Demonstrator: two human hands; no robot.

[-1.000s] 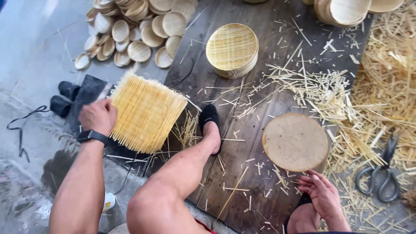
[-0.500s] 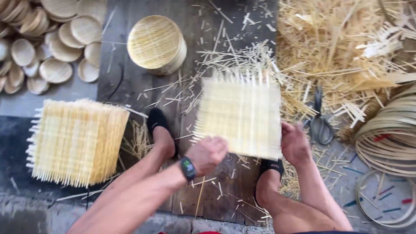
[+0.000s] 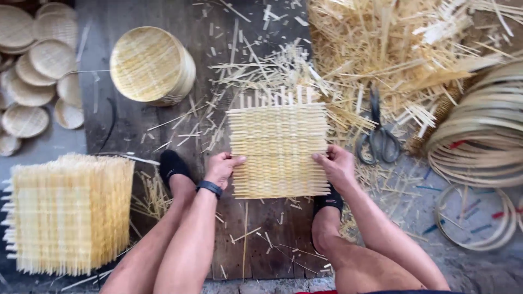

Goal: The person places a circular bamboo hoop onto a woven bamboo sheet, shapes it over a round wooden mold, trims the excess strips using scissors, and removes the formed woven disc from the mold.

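A square woven bamboo mat (image 3: 279, 148) lies flat on the dark wooden board (image 3: 136, 125) in front of me. My left hand (image 3: 222, 169), with a black wristband, grips the mat's lower left edge. My right hand (image 3: 335, 165) holds its lower right edge. Loose strip ends stick out along the mat's far side. My two feet in black socks rest on the board on either side of the mat.
A stack of similar woven mats (image 3: 68, 212) stands at lower left. A pile of round woven trays (image 3: 152, 65) sits on the board, with smaller round discs (image 3: 32, 81) far left. Scissors (image 3: 377, 136) lie among bamboo scraps (image 3: 392, 49). Bamboo hoops (image 3: 479, 141) sit at right.
A second ago my left hand was on the mat stack and my right hand was empty. Now both hands hold one mat, laid flat on the board between my feet.
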